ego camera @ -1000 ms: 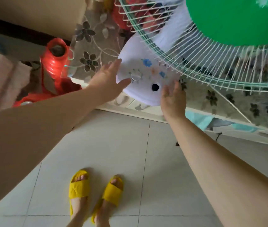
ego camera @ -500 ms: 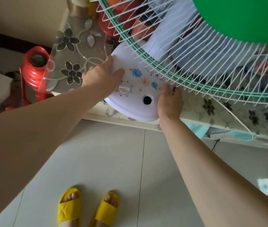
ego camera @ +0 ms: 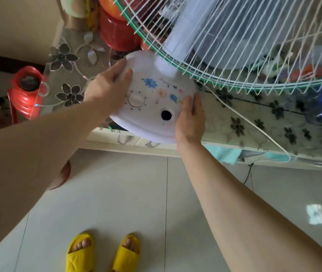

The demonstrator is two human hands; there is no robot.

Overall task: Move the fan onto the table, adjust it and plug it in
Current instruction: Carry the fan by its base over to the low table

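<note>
**A:** What has changed in the last second?

**B:** The fan base (ego camera: 152, 103) has come forward over the table (ego camera: 254, 122) edge. My left hand (ego camera: 109, 89) has slid up its left rim and my right hand (ego camera: 190, 119) now cups the right rim. Both sets of fingers are grasping the base, wrapped around its edges. I judge the move onto the table is nearly done, though the front of the base overhangs the edge, so I'd push it in further before letting go.

**A:** And the plug?

**B:** Not in sight. The white cord (ego camera: 254, 124) trails across the floral tablecloth and off the front edge.

**A:** Any containers?

**B:** A red jar (ego camera: 117, 34) stands behind the grille (ego camera: 234, 46), contents hidden. A red ribbed vessel (ego camera: 26, 91) stands left of the table, something dark in its mouth; I can't tell what.
</note>
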